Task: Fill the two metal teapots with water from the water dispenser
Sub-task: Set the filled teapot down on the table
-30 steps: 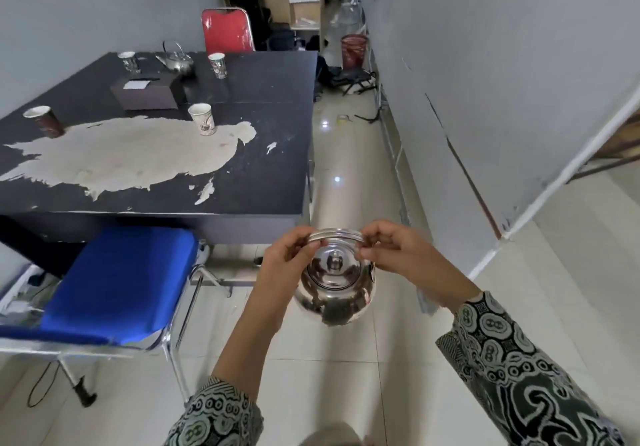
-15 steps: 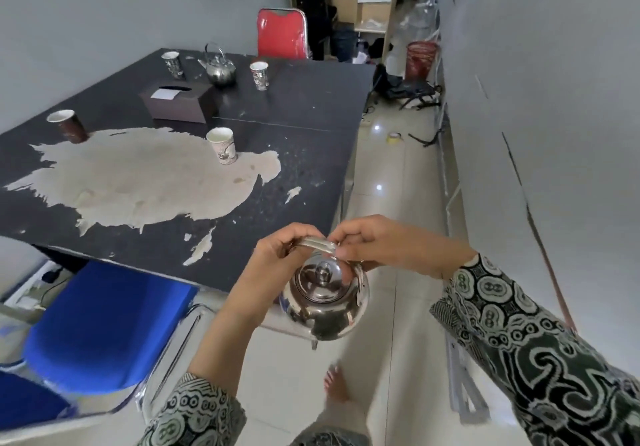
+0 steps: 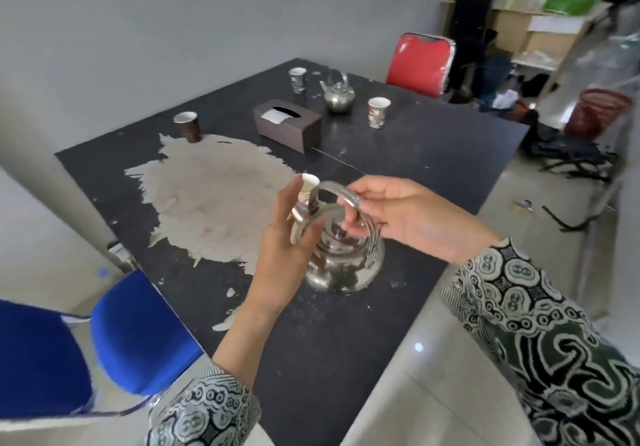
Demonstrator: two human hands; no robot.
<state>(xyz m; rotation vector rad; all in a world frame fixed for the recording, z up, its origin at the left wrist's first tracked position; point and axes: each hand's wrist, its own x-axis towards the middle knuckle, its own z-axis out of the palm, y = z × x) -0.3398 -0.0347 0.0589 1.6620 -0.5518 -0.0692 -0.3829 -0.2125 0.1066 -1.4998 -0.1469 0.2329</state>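
Note:
A shiny metal teapot [image 3: 346, 267] with its lid on is at the near right part of the black table [image 3: 433, 140]; whether it rests on the surface or hangs just above it I cannot tell. My right hand [image 3: 401, 217] grips the top of its arched handle. My left hand [image 3: 287, 248] holds the left end of the handle, by the spout, with the fingers loosely extended. A second metal teapot [image 3: 337, 93] stands at the table's far end. No water dispenser is in view.
Several paper cups [image 3: 378, 112] and a dark tissue box [image 3: 287, 129] stand on the table, which has a large worn pale patch [image 3: 214, 196]. A blue chair [image 3: 138, 331] is at the near left. A red chair [image 3: 419, 62], a red bin [image 3: 599, 113] and clutter lie beyond.
I have turned left and stepped up to the table. The teapot, carried in both hands over the floor before, is now over the table's near right part.

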